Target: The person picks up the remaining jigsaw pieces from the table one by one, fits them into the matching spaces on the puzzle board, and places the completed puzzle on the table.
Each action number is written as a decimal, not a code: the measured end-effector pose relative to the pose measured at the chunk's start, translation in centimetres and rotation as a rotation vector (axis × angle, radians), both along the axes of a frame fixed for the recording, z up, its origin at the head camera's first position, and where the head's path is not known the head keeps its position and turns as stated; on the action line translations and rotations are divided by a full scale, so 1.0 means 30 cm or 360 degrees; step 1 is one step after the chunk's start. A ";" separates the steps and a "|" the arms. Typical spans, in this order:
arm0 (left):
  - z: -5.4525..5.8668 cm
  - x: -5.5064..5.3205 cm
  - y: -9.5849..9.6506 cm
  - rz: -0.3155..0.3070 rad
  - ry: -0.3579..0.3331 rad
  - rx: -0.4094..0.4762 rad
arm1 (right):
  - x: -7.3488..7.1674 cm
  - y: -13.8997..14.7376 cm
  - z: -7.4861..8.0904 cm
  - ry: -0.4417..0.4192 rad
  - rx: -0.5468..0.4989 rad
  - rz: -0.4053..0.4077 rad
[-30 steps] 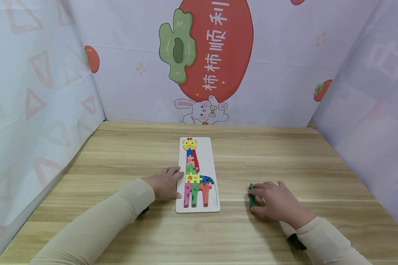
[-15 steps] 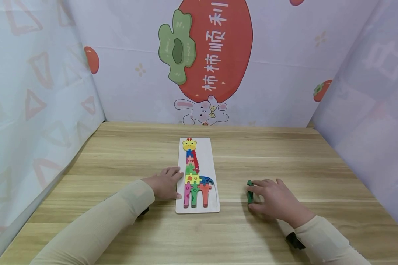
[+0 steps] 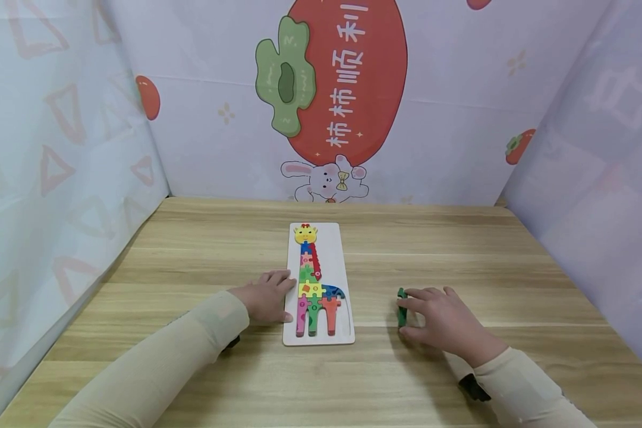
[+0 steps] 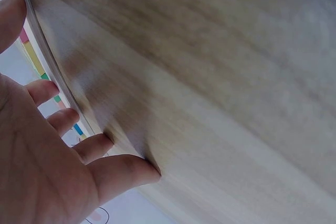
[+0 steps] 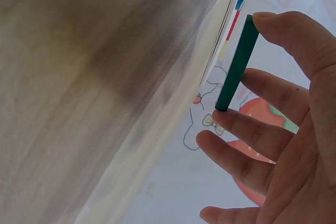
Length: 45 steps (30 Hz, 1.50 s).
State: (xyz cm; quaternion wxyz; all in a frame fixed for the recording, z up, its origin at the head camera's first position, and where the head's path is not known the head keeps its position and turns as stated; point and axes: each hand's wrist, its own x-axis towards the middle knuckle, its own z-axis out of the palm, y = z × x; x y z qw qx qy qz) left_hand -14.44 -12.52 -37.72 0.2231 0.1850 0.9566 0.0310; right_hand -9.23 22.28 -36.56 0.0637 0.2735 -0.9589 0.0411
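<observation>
A giraffe puzzle board [image 3: 333, 249] lies flat on the table, with colored pieces seated in it: a yellow head, a red mane, a blue piece at the rump and pink, green and orange legs. A thin tail-shaped groove shows bare at its right side. Along the left edge of the board rests my left hand [image 3: 266, 297], its fingers spread and loose. My right hand [image 3: 441, 321] pinches a green puzzle piece [image 3: 402, 308] between thumb and fingers, to the right of the board. In the right wrist view that piece [image 5: 239, 61] is seen edge-on as a narrow bar.
The wooden table [image 3: 219, 244] reaches back to a white cloth backdrop [image 3: 208, 148] printed with a persimmon and a rabbit. Patterned cloth walls [image 3: 64, 178] stand at both sides.
My right hand has shifted slightly left and away from me with the green puzzle piece. The left hand and the board stay where they were.
</observation>
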 end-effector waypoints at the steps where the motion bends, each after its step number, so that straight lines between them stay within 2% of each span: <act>1: 0.000 0.000 0.000 0.0002 -0.0002 0.0002 | 0.000 0.000 0.000 0.0005 -0.0005 0.0004; 18: -0.001 -0.001 0.005 0.0032 -0.0011 0.0002 | -0.006 -0.012 0.003 0.0078 -0.0042 0.0026; 36: -0.002 -0.003 0.006 0.0017 -0.0009 -0.0008 | -0.019 -0.031 -0.003 0.0127 -0.0050 0.0082; 45: -0.003 -0.006 0.007 0.0005 -0.0006 -0.0017 | -0.020 -0.040 0.002 0.0105 -0.0051 0.0076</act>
